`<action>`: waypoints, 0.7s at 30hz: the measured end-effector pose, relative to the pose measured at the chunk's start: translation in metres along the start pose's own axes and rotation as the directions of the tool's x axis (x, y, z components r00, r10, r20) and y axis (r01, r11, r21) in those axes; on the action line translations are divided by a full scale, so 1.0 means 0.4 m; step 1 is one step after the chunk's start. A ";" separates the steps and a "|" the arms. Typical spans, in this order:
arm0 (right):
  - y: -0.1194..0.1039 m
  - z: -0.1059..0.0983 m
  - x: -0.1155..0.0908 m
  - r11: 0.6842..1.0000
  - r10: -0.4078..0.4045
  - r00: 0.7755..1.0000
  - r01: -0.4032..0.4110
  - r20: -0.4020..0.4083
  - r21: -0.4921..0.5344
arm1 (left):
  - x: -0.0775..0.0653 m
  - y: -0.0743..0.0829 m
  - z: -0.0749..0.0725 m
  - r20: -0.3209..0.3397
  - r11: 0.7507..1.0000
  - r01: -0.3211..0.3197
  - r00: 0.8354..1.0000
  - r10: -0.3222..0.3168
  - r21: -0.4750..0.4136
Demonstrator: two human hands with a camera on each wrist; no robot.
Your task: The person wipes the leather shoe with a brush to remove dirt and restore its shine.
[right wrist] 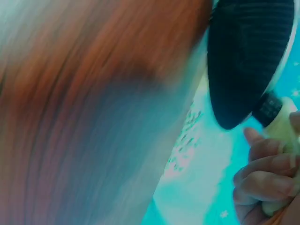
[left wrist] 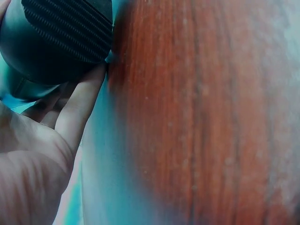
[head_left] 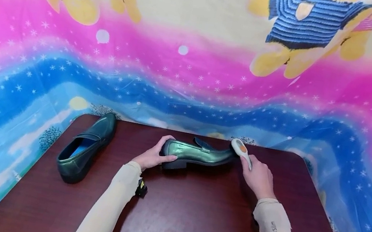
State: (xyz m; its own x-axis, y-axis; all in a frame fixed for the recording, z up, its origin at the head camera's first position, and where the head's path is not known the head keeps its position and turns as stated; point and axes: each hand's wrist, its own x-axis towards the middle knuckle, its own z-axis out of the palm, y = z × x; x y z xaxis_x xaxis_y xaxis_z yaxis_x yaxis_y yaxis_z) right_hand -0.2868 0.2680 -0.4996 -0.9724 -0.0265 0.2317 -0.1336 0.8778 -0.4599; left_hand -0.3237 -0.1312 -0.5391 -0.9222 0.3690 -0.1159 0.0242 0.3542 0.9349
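A dark green loafer (head_left: 198, 154) is held on its side of the table with its toe to the right. My left hand (head_left: 153, 156) grips its heel, the thumb on the near side and the fingers behind. The ribbed heel sole (left wrist: 70, 28) shows in the left wrist view. My right hand (head_left: 260, 178) holds a white-handled brush (head_left: 241, 148) with an orange patch on its back. Its dark bristles (right wrist: 268, 108) are at the loafer's toe, beside the black sole (right wrist: 251, 56) in the right wrist view.
A second green loafer (head_left: 85, 148) with a blue insole stands at the table's left side. The dark red-brown wooden table (head_left: 183, 215) has its far edge just behind the shoes. A patterned cloth (head_left: 186, 70) with bears and snowflakes hangs behind and around it.
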 end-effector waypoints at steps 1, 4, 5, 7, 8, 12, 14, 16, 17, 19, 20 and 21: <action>-0.008 -0.002 -0.002 1.000 0.009 1.000 -0.009 0.009 0.023 | 0.001 -0.001 0.001 -0.002 1.000 0.000 1.000 0.000 0.003; -0.038 0.003 -0.014 0.995 0.023 0.999 -0.027 0.045 0.101 | 0.000 -0.003 0.001 -0.008 1.000 0.010 1.000 -0.010 0.014; -0.050 0.006 -0.020 0.993 0.018 0.998 -0.025 0.056 0.117 | -0.001 -0.004 0.001 -0.007 1.000 0.014 1.000 -0.013 0.019; -0.078 0.015 -0.035 0.990 -0.002 0.997 -0.009 0.077 0.138 | -0.003 -0.005 0.000 -0.008 0.999 0.017 1.000 -0.017 0.027; -0.091 0.020 -0.041 0.990 -0.019 0.996 0.007 0.085 0.140 | -0.003 -0.005 0.000 -0.011 0.999 0.016 1.000 -0.016 0.034; -0.150 0.033 -0.059 0.990 -0.093 0.993 0.084 0.076 0.116 | -0.005 -0.002 0.000 -0.028 0.998 -0.005 1.000 0.007 0.067; -0.171 0.038 -0.059 0.988 -0.128 0.990 0.122 0.061 0.096 | -0.005 0.000 0.002 -0.034 0.997 -0.019 0.999 0.022 0.078; -0.185 0.042 -0.058 0.987 -0.147 0.988 0.143 0.043 0.076 | -0.005 0.001 0.003 -0.033 0.996 -0.028 0.999 0.031 0.080; -0.188 0.043 -0.056 0.987 -0.149 0.988 0.147 0.036 0.062 | -0.005 0.001 0.004 -0.030 0.996 -0.034 0.999 0.036 0.079; -0.187 0.045 -0.051 0.989 -0.143 0.989 0.142 0.024 0.037 | -0.004 0.001 0.004 -0.024 0.996 -0.039 0.999 0.041 0.079; -0.184 0.046 -0.048 0.990 -0.136 0.991 0.136 0.015 0.024 | -0.005 0.001 0.002 -0.024 0.996 -0.039 0.999 0.041 0.081; -0.178 0.045 -0.044 0.991 -0.130 0.991 0.130 0.004 0.009 | -0.005 0.001 -0.001 -0.024 0.996 -0.039 0.999 0.041 0.081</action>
State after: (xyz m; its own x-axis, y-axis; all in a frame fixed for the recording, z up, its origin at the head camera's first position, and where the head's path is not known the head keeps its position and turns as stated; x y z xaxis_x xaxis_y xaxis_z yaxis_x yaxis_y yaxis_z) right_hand -0.2634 0.1973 -0.4863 -0.9475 -0.1425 0.2863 -0.2608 0.8625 -0.4337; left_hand -0.3219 -0.1322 -0.5386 -0.9296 0.3621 -0.0695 0.0911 0.4083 0.9083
